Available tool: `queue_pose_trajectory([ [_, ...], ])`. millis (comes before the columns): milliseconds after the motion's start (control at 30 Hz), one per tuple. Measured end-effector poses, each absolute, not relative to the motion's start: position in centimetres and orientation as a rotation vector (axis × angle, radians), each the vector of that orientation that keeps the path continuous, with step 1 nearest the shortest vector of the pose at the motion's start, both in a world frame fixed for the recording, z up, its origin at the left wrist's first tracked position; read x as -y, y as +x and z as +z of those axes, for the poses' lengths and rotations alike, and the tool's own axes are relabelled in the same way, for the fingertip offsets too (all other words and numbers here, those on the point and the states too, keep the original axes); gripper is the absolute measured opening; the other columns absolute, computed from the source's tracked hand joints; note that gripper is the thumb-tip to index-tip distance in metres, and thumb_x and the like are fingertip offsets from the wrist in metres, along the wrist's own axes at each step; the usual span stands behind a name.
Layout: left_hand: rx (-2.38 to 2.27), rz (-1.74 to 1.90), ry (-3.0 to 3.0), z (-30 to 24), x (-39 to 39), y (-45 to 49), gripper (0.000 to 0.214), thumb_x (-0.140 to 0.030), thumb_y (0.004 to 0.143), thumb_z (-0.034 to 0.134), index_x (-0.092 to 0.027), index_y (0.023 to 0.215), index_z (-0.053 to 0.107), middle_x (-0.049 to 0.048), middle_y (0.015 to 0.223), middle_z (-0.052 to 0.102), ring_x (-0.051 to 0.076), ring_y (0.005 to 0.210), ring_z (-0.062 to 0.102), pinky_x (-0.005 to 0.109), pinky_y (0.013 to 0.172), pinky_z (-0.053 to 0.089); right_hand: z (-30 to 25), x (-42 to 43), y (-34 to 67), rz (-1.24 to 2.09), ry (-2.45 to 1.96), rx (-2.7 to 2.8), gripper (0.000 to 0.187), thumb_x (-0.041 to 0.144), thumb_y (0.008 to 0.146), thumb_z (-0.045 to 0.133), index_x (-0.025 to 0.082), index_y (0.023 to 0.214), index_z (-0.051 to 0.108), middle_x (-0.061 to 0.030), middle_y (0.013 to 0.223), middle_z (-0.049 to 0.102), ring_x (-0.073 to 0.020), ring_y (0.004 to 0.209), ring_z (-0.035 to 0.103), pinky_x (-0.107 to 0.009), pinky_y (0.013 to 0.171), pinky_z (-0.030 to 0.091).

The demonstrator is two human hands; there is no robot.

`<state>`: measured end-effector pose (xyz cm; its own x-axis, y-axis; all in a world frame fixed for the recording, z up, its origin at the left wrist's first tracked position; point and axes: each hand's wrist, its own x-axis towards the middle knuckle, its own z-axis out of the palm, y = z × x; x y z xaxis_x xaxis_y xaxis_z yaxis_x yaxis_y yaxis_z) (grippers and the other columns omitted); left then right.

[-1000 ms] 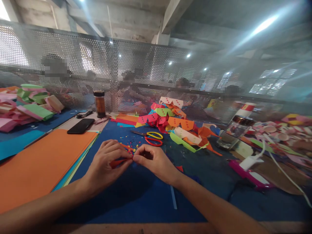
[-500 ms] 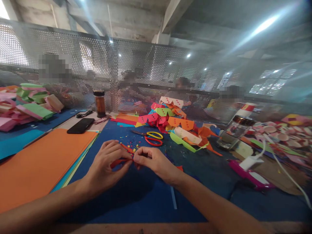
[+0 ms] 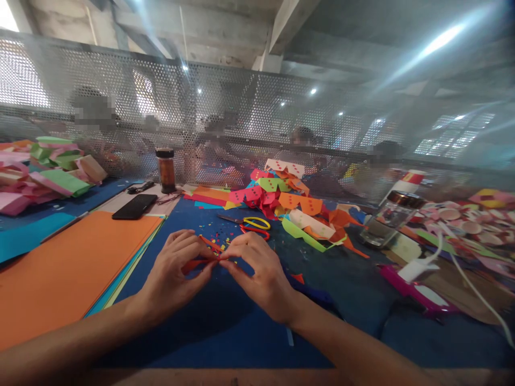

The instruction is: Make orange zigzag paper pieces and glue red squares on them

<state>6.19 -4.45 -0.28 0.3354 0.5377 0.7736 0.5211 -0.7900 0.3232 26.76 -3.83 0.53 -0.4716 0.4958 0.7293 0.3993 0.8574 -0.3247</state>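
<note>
An orange paper strip (image 3: 210, 244) runs up from between my fingers, mostly hidden by them. My left hand (image 3: 179, 262) is closed on it, thumb and fingertips pinched together. My right hand (image 3: 257, 271) pinches the paper's near end, its fingertips meeting those of the left. Tiny coloured paper bits (image 3: 225, 236) are scattered on the blue table top (image 3: 209, 332) just beyond. Scissors (image 3: 257, 222) with one yellow and one red handle lie past my right hand, which partly covers the red loop.
Orange sheets (image 3: 92, 257) are stacked at left, near a phone (image 3: 134, 207) and a brown jar (image 3: 165, 171). Cut paper shapes (image 3: 300, 203) are heaped ahead. At right stand a glass bottle (image 3: 390, 220) and a magenta device (image 3: 418, 292) with a white cable. A perforated screen (image 3: 241, 107) rises behind.
My right hand has turned and its fingers have straightened, with thumb and fingertips still meeting at the paper. My left hand stays nearly in place.
</note>
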Motion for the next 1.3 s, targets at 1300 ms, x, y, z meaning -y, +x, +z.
queue_pose_trajectory([
  [1300,-1.011,1.402,2.639,-0.17,4.65,6.1,0.012,-0.013,0.09,0.061,-0.024,0.085,0.06,-0.0038,0.076,0.067,0.015,0.072,0.063,0.046,0.098,0.04,0.51,3.55,26.75,0.216,-0.684,2.268,0.005,0.024,0.098,0.059,0.021,0.093,0.057,-0.0031,0.091,0.066,-0.0198,0.091,0.059,-0.035,0.086,0.041],
])
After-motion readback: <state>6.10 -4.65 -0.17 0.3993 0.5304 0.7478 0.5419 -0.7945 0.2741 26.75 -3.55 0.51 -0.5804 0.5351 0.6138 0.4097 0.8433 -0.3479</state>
